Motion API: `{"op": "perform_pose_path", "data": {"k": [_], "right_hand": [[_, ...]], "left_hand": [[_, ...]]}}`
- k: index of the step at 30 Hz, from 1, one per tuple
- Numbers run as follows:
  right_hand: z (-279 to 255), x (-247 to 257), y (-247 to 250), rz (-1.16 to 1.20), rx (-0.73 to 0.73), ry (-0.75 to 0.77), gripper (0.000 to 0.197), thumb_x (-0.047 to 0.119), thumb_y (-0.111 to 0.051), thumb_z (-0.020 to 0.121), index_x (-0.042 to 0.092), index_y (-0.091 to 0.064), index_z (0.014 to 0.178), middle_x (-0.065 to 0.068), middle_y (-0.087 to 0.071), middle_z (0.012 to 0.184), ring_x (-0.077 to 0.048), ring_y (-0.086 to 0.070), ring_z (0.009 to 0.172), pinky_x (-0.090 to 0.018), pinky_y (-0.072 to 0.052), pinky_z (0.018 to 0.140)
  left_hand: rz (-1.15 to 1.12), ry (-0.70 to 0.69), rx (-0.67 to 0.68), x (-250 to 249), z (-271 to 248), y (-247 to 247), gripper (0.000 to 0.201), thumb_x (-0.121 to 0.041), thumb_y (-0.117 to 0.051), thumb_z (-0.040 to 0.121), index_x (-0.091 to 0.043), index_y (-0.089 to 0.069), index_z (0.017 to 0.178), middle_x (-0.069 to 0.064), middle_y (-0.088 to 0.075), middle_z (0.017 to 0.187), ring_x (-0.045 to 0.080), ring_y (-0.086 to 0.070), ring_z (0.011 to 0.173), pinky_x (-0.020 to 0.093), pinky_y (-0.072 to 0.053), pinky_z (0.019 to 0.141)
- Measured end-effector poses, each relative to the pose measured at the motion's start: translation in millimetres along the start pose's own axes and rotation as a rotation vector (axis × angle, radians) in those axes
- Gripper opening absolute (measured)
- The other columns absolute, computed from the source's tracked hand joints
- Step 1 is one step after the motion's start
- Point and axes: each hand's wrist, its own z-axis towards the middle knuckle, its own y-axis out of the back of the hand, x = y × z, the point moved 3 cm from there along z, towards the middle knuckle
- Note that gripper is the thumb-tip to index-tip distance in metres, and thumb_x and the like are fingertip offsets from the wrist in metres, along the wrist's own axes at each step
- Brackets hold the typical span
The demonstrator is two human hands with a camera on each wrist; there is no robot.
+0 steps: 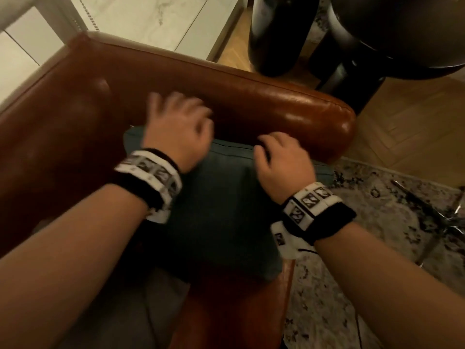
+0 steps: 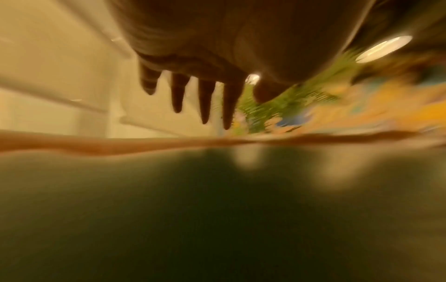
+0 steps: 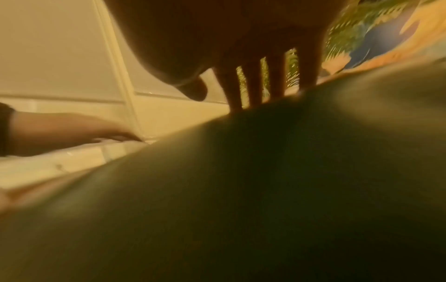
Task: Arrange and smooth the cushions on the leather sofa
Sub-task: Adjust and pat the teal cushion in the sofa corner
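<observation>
A dark teal cushion (image 1: 221, 210) leans against the armrest of the brown leather sofa (image 1: 264, 99). My left hand (image 1: 176, 122) hovers over the cushion's upper left corner, blurred, fingers spread. In the left wrist view its fingers (image 2: 205, 106) hang straight above the cushion (image 2: 217, 209) without touching it, holding nothing. My right hand (image 1: 279, 157) rests on the cushion's top edge beside the armrest. In the right wrist view its straight fingers (image 3: 255, 82) press down on the cushion (image 3: 265, 190), thumb apart. The left hand (image 3: 72, 131) shows there too.
A black round table with thick legs (image 1: 352, 34) stands beyond the armrest on wood floor (image 1: 415, 127). A speckled rug (image 1: 364, 222) lies to the right. White marble-look cabinets (image 1: 151, 18) stand behind the sofa. Grey fabric (image 1: 113, 311) lies on the seat near me.
</observation>
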Motion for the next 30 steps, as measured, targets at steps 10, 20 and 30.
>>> {"op": "perform_pose_path", "data": {"k": [10,20,30], "right_hand": [[-73,-116,-14,0.364,-0.072,-0.689,0.076,0.071,-0.034,0.089,0.022,-0.035,0.148,-0.007,-0.041,0.150,-0.027,-0.038,0.136,-0.042,-0.029,0.113],[-150,-63,-116,1.043,0.016,-1.342,0.087,0.079,-0.030,0.087,0.020,-0.032,0.151,-0.006,-0.030,0.157,-0.027,-0.032,0.141,-0.041,-0.024,0.118],[-134,-68,-53,1.234,-0.137,-1.278,0.057,0.056,-0.024,0.102,0.018,-0.051,0.135,0.001,-0.060,0.123,-0.017,-0.056,0.108,-0.028,-0.043,0.086]], "left_hand": [[-0.350,0.624,-0.016,98,-61,-28,0.078,-0.065,-0.037,0.092,-0.026,-0.013,0.156,0.007,-0.012,0.164,0.031,-0.015,0.149,0.044,-0.013,0.120],[-0.822,1.105,0.047,87,-61,-47,0.050,-0.030,-0.020,0.107,-0.001,-0.037,0.144,0.030,-0.041,0.145,0.042,-0.041,0.132,0.036,-0.033,0.103],[-0.882,1.018,-0.050,94,-57,-33,0.038,-0.022,-0.028,0.106,-0.001,-0.047,0.130,0.032,-0.052,0.125,0.041,-0.050,0.117,0.039,-0.035,0.091]]}}
